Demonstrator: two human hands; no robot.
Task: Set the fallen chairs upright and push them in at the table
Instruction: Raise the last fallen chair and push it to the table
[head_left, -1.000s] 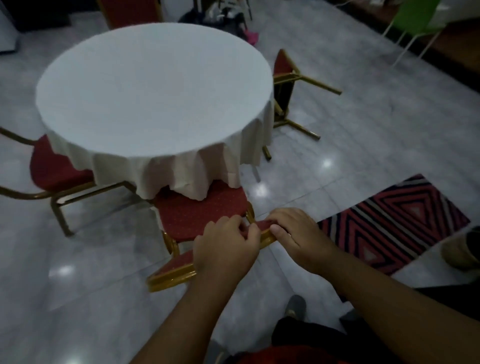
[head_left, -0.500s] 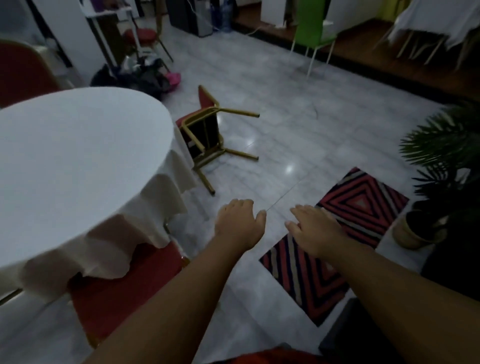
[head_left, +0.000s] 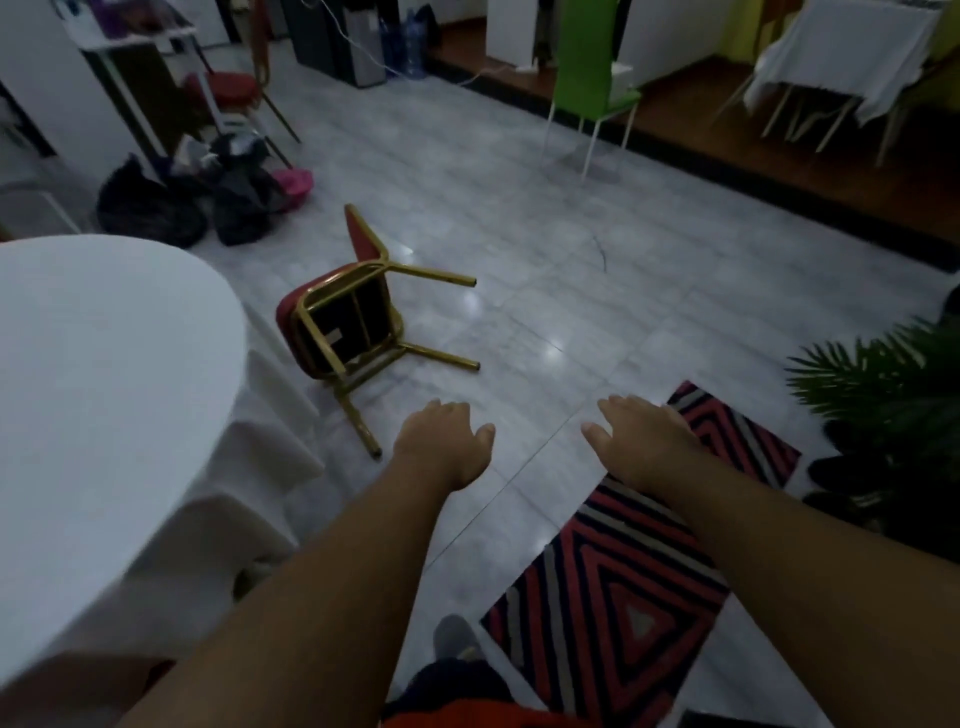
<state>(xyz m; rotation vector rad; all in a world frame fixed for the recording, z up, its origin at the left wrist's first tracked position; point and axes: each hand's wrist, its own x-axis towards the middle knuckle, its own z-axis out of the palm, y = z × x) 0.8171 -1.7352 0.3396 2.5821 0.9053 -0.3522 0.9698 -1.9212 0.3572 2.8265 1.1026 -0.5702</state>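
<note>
Beside the table, just right of its far edge, a fallen chair lies on its side, legs pointing right. The near chair's back has been released; the left hand and right hand, both empty with fingers spread, are now stretched toward the fallen one, judged next to be righted.

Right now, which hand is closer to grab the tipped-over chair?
The left hand. It is open and empty, nearest the fallen chair, just beside its closest gold leg. The right hand, also open, sits farther off over the striped rug.
</note>
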